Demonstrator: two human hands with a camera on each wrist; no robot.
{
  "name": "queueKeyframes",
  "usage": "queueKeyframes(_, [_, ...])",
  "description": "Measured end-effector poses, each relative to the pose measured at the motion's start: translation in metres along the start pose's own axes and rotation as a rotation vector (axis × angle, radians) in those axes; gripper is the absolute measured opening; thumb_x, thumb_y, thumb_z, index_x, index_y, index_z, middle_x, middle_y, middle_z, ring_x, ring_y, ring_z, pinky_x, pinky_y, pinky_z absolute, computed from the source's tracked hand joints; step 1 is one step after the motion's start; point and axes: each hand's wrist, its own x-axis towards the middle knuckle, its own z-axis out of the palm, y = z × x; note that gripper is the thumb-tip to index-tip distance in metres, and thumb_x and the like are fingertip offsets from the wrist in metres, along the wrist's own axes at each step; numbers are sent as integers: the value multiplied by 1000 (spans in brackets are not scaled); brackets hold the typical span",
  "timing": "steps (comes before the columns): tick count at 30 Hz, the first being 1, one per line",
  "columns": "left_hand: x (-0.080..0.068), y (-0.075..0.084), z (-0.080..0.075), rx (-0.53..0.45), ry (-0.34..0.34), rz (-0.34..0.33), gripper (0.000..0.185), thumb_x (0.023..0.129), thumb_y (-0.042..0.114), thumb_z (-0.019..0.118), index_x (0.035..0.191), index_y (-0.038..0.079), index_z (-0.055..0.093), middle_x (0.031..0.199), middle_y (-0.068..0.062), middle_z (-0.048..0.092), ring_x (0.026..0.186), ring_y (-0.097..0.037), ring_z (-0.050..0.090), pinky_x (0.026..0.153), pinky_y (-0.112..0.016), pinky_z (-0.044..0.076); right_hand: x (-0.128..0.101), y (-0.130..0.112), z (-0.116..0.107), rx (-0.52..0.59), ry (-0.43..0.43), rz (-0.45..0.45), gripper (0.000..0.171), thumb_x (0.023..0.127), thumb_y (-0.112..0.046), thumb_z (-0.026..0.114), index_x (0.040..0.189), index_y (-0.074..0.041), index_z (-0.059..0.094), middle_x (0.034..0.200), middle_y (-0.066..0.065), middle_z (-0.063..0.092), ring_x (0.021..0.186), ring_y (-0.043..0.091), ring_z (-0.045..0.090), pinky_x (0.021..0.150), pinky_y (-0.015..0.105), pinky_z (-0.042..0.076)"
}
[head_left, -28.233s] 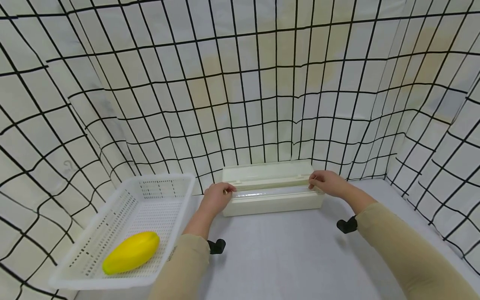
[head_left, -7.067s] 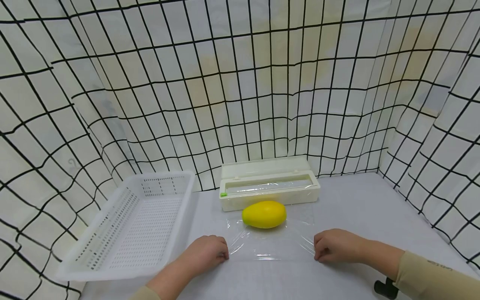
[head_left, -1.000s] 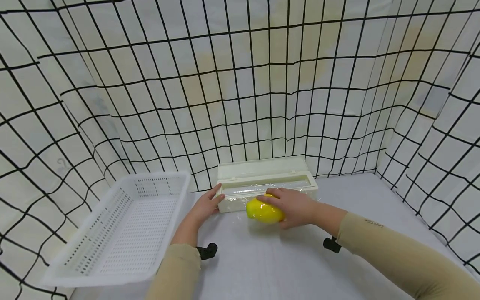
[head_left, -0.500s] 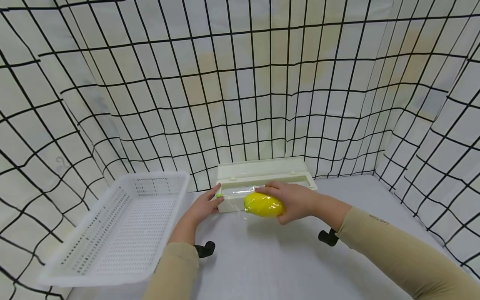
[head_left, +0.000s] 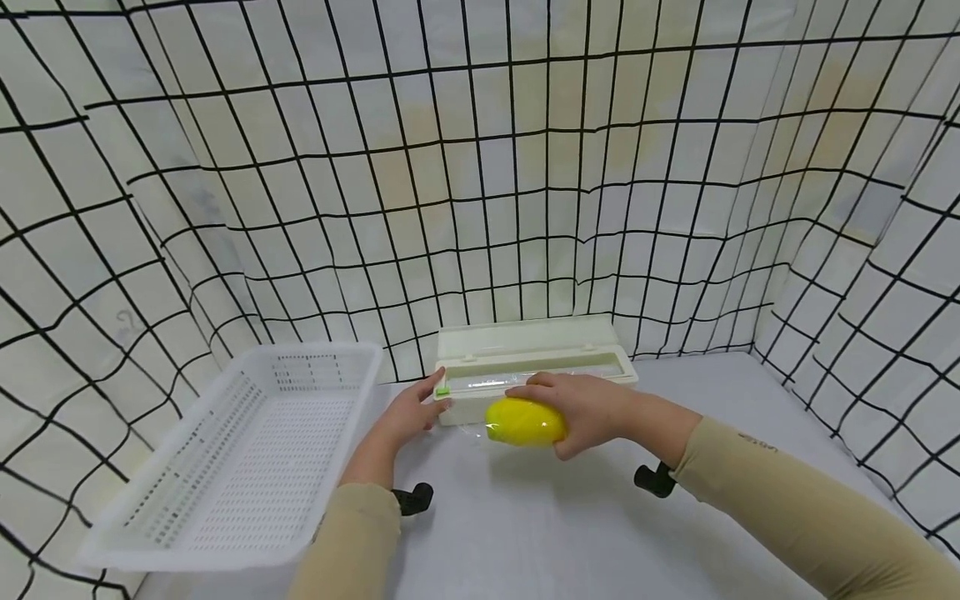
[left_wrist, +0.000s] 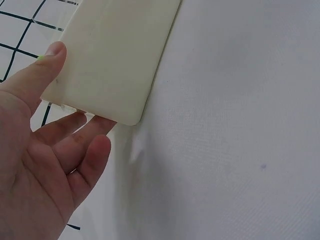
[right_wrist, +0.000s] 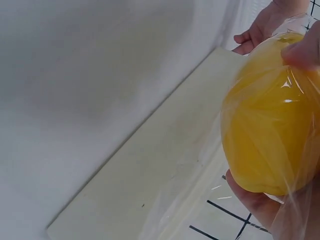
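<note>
The white basket [head_left: 247, 450] on the left of the desk [head_left: 570, 533] holds nothing. The cream wrap box [head_left: 536, 375] at the far middle lies with its lid up, the roll of film showing inside. My right hand [head_left: 588, 408] curls round the yellow fruit [head_left: 521, 422], which is covered in clear film [right_wrist: 280, 165] and held just in front of the box, at its near side. My left hand [head_left: 412, 412] rests with spread, straight fingers against the box's left end, thumb by the green slider [head_left: 442, 390]. Seven seconds ago the fruit lay on a flat sheet of film with both hands at the sheet's near corners; half a second ago it sat slightly higher.
</note>
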Motion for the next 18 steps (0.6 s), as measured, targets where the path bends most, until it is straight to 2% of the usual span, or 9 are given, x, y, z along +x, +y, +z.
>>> queueKeyframes(2, [0, 2, 1, 5, 7, -1, 70, 96, 39, 65, 155, 41, 27, 155, -16, 38, 86, -23, 60, 77, -35, 49, 0, 0, 0, 15, -8, 5, 89, 68, -28, 73, 150, -33, 38, 135, -10, 49, 95, 9, 52, 81, 30, 45])
queueKeyframes(4, [-2, 3, 2, 16, 13, 2, 70, 96, 39, 64, 156, 38, 27, 152, -17, 41, 104, -28, 61, 84, -40, 51, -1, -1, 1, 38, -17, 14, 89, 68, -28, 73, 150, -33, 38, 134, -10, 49, 94, 9, 52, 80, 31, 45])
queueKeyframes(6, [-2, 4, 2, 23, 15, 2, 71, 96, 40, 64, 156, 37, 27, 150, -19, 44, 123, -33, 55, 95, -48, 49, -2, -2, 1, 93, -40, 36, 91, 68, -27, 73, 150, -35, 36, 133, -12, 49, 94, 9, 52, 80, 31, 45])
queueKeyframes(8, [-3, 5, 2, 31, 15, -3, 72, 95, 43, 64, 156, 36, 27, 149, -20, 45, 132, -38, 47, 102, -55, 43, -2, -4, 1, 138, -73, 52, 92, 67, -29, 73, 150, -40, 35, 132, -14, 48, 94, 9, 53, 79, 32, 45])
queueKeyframes(12, [-3, 6, 2, 38, 27, -19, 72, 94, 47, 64, 156, 38, 27, 149, -21, 45, 136, -41, 42, 107, -60, 36, -3, -8, -4, 202, -103, 63, 92, 67, -30, 74, 149, -44, 34, 131, -17, 49, 96, 9, 53, 81, 33, 45])
queueKeyframes(18, [-3, 4, 1, 20, 19, 0, 71, 96, 42, 64, 156, 36, 27, 149, -20, 45, 138, -39, 41, 108, -58, 36, -8, -9, -18, 262, -82, 75, 89, 66, -26, 74, 147, -40, 40, 130, -18, 50, 101, 9, 51, 84, 35, 44])
